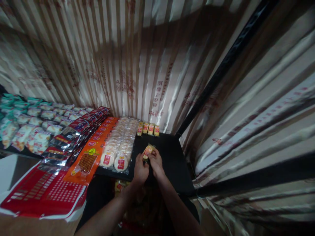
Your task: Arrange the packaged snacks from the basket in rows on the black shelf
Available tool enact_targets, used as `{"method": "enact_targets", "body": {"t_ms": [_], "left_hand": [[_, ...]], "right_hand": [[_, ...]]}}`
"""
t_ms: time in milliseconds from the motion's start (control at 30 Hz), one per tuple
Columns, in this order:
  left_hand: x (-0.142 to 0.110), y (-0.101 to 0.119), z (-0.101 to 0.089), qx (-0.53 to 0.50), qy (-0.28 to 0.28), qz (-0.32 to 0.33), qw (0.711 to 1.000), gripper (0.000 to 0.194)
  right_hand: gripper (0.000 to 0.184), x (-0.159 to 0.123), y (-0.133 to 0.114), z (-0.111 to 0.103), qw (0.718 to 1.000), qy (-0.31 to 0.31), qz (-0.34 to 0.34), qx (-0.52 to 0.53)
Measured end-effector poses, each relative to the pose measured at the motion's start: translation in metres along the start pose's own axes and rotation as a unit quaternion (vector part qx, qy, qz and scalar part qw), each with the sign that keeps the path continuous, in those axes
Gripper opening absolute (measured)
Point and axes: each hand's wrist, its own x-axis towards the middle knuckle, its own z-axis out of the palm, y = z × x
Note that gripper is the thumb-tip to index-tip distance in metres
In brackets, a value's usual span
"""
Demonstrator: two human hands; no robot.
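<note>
My left hand (pixel 140 170) and my right hand (pixel 155 164) meet over the black table (pixel 172 157), both pinched on one small yellow snack packet (pixel 148 150). The packet is held a little above the table's near middle. A row of several similar small yellow packets (pixel 148 128) stands at the table's back edge against the curtain. To the left of my hands lie rows of round white cakes in clear wrappers (pixel 119 144).
Further left lie orange snack packs (pixel 94 147), dark foil packs (pixel 73 134), and white and green packets (pixel 31 124). A red printed sheet (pixel 46 193) hangs at the near left. A shiny striped curtain (pixel 147 65) walls the back and right. More packets (pixel 119 186) sit below the table edge.
</note>
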Motion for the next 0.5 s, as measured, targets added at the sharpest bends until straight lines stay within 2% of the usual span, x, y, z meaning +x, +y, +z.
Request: {"method": "enact_targets", "body": {"t_ms": [100,233,500], "left_hand": [[0.02,0.011,0.004,0.026,-0.015,-0.011,0.999,0.055],[0.046,0.024,0.01,0.03,-0.021,0.01,0.999,0.057],[0.089,0.032,0.017,0.029,-0.01,0.018,0.999,0.053]], "right_hand": [[0.039,0.028,0.006,0.005,0.997,0.033,-0.031,-0.063],[0.039,0.06,0.006,0.013,0.982,0.067,-0.068,-0.164],[0.036,0.105,-0.003,0.027,0.958,0.085,-0.146,-0.232]]}}
